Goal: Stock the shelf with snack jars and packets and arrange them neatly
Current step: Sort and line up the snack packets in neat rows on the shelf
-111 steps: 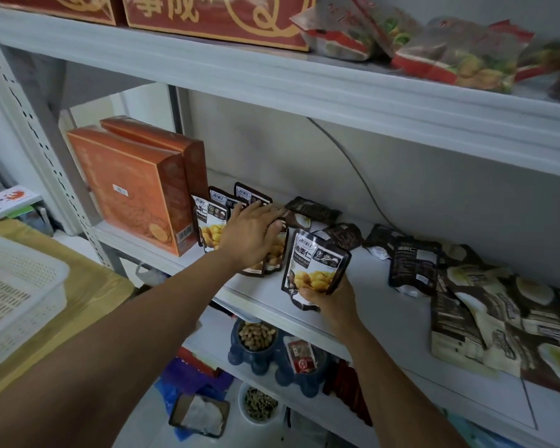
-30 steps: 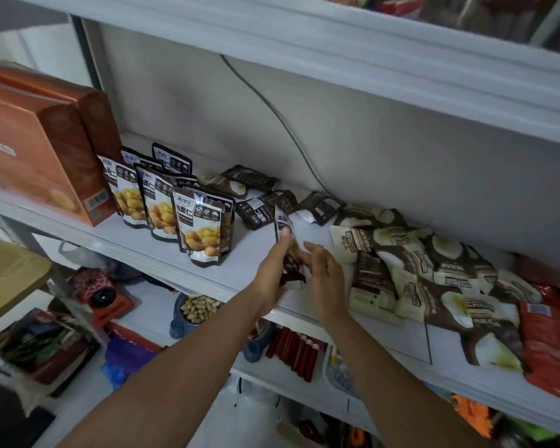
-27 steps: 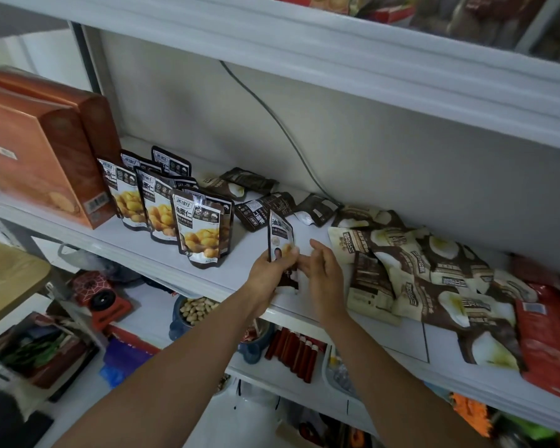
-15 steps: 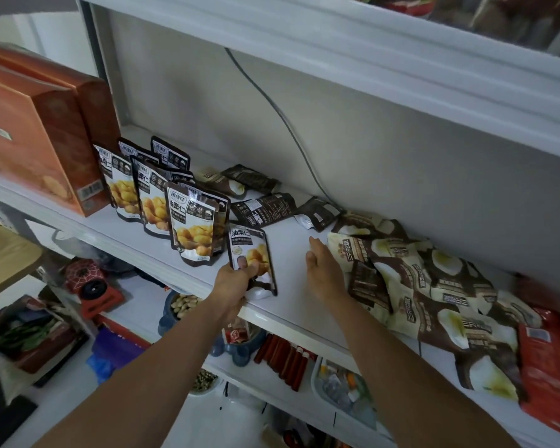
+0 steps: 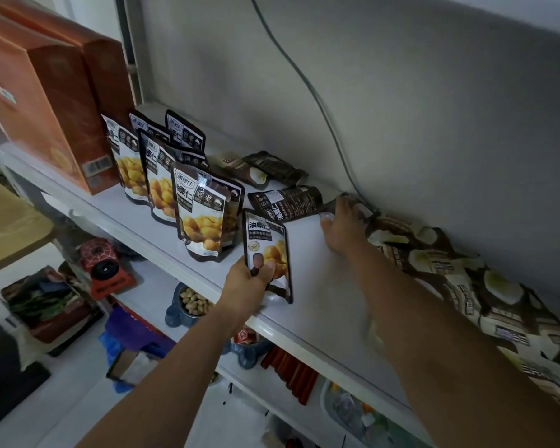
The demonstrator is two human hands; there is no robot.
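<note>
Glossy black foil printed with yellow chestnuts: that is the chestnut packet (image 5: pixel 267 244) my left hand (image 5: pixel 249 279) pinches by its lower edge, thumb on the front and the other fingers behind it. Its base touches the white shelf (image 5: pixel 324 318) near the front lip. The standing row (image 5: pixel 204 215) of matching packets is just beside it at ten o'clock, backed by the orange boxes (image 5: pixel 46 101). My right hand (image 5: pixel 345 231) reaches to one o'clock, onto a dark packet (image 5: pixel 361 206) lying by the back wall. Blur hides whether those fingers have clamped on it, so I cannot tell. As I judge it, the pouch I hold is tilted and light, so releasing it before its base sits flat could tip it into the row and topple the others. Dragging the back packet forward could snag the heap (image 5: pixel 450 263) at three o'clock and spill it.
</note>
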